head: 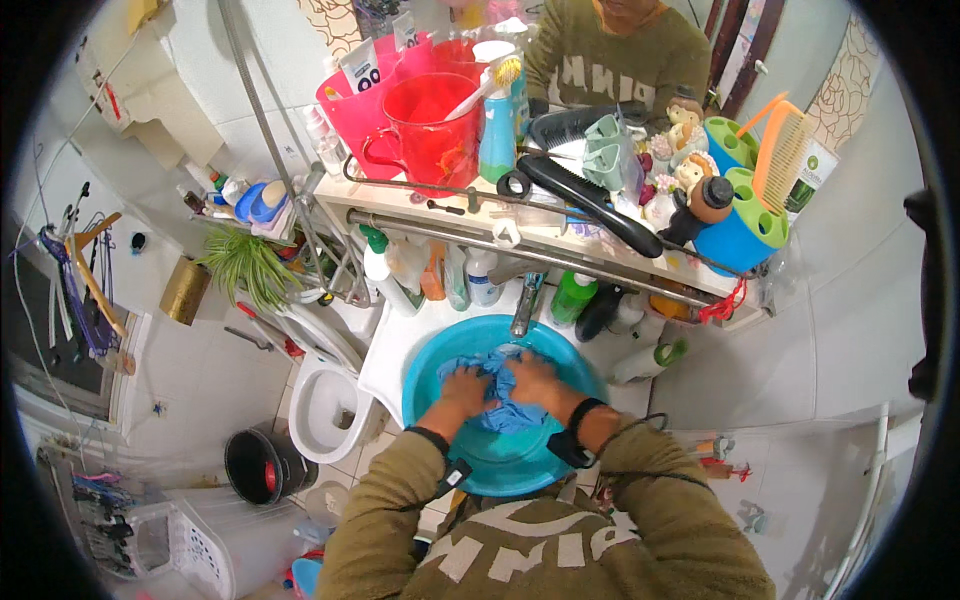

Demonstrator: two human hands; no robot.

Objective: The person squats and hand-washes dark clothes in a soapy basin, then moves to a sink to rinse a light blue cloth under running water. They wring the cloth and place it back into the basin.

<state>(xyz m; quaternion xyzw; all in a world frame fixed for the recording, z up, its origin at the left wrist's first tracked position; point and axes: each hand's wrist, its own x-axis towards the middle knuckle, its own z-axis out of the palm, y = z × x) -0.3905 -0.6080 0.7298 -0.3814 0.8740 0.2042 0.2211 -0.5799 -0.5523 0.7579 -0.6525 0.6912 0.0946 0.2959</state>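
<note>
A turquoise plastic basin point(517, 454) sits on the white washbasin counter in front of me. Inside it lies a crumpled, wet-looking blue cloth point(517, 418). My left hand point(466, 390) grips the left part of this cloth, its fingertips partly hidden in the folds. The cloth's upper right part is bunched under my right hand point(534, 381), whose fingers curl into it. Both hands are close together near the middle of the basin. Just beyond the basin's far rim stands a metal faucet point(528, 304). Black bands circle both wrists.
Above the faucet runs a crowded shelf point(450, 214) with a red mug point(431, 135), a black comb point(592, 206) and figurines. Bottles, including a green one point(574, 298), line the counter's back. At left are a toilet point(330, 412) and a black bucket point(262, 465).
</note>
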